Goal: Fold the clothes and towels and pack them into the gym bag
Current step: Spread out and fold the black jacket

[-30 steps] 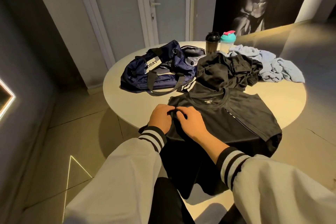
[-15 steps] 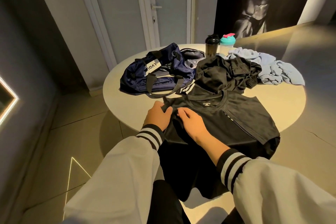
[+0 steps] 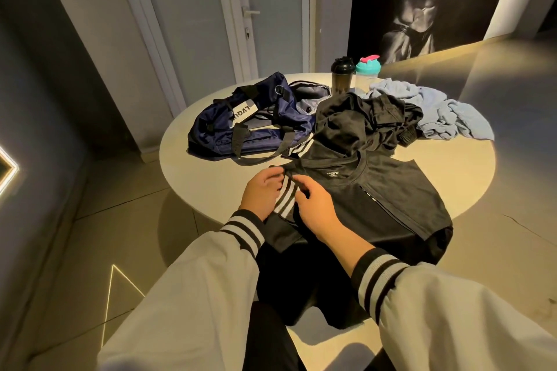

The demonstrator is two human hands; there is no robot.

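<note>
- The left hand [image 3: 261, 196] and the right hand [image 3: 316, 208] both pinch the striped sleeve [image 3: 286, 199] of the smooth black T-shirt [image 3: 391, 199] (it lies flat at the near edge of the round table [image 3: 211, 184]).
- The navy gym bag [image 3: 217, 132] lies slack, far left; a crumpled blue towel [image 3: 446, 117] lies far right.

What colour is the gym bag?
The gym bag is navy blue, seen best in the head view.

The shirt [image 3: 376, 199] is black, with white stripes [image 3: 284, 200] on one sleeve and small white print below the collar. The bag [image 3: 217, 129] is navy with black straps and a white label. The towel [image 3: 446, 117] is pale blue. One bottle [image 3: 342, 78] is black; the second bottle [image 3: 367, 71] has a teal lid with pink. The jacket [image 3: 187, 295] is white with black-and-white striped cuffs [image 3: 244, 227].
</note>
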